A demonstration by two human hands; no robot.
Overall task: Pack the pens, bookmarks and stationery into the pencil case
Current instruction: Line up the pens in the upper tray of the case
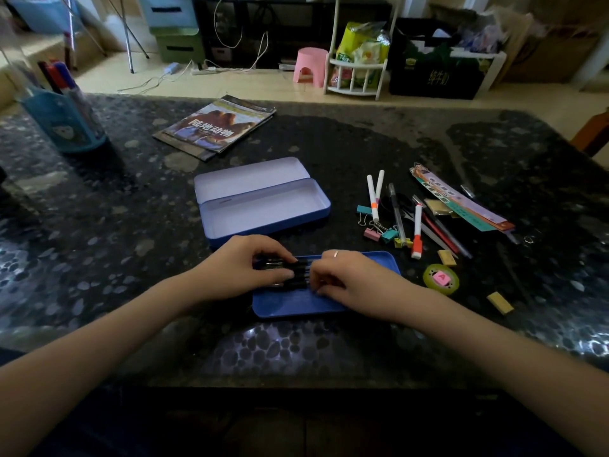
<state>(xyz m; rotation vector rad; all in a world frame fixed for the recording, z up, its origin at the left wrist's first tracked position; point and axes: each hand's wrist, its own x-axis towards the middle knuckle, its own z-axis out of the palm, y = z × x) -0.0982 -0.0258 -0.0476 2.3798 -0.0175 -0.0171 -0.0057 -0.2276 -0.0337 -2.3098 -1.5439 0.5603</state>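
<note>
An open blue tin pencil case point(263, 206) lies mid-table with nothing inside, its lid hinged back. Nearer me sits a separate blue tray point(296, 303). Over it my left hand point(244, 268) and my right hand point(349, 282) both grip a bundle of black pens point(295, 270). To the right lie white markers point(374, 196), a red-capped marker point(417, 232), several pens point(441, 229), coloured binder clips point(382, 230), bookmarks point(461, 201), yellow erasers point(500, 302) and a green correction tape point(441, 279).
A book point(217, 125) lies at the back of the dark stone table point(99, 225). A blue pen holder point(62, 120) with markers stands far left. Beyond the table are a pink stool point(311, 65) and a white rack point(357, 70).
</note>
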